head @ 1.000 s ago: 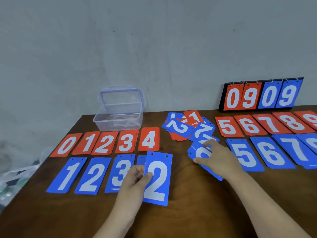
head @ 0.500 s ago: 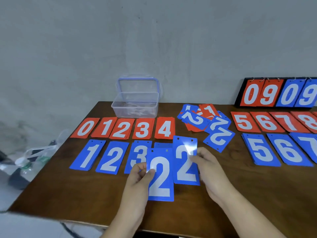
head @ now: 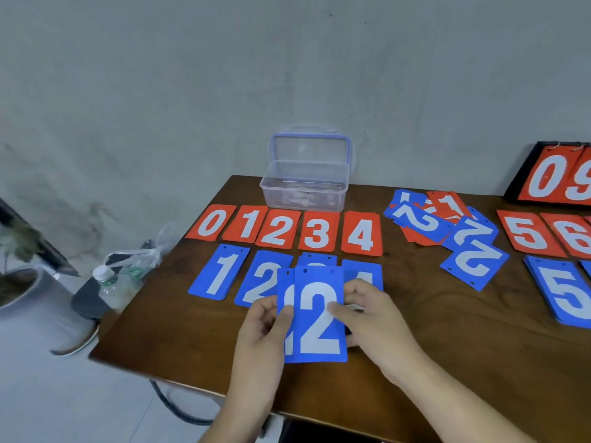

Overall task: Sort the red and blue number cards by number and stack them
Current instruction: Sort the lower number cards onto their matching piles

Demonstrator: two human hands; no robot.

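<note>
Two blue 2 cards [head: 316, 318] overlap above the table's front edge, the right one on top. My left hand [head: 265, 330] pinches the lower card at its left edge; my right hand [head: 374, 318] pinches the upper card at its right edge. Behind them lie a red row 0 [head: 211, 222], 1, 2, 3, 4 [head: 361, 235] and a blue row with 1 [head: 220, 273], 2 [head: 260, 276], partly hidden 3 and 4. An unsorted heap of red and blue cards [head: 444, 225] sits at the middle right.
A clear plastic box [head: 303, 187] with its lid up stands at the back of the wooden table [head: 447, 330]. Red 5 [head: 524, 233], 6 and blue 5 [head: 563, 290] piles lie right. A scoreboard stand [head: 556, 175] leans at the wall. A water bottle [head: 112, 282] is left of the table.
My right hand brought a second blue 2 card from the heap over to the one in my left hand, and the two now overlap. The view swung left.
</note>
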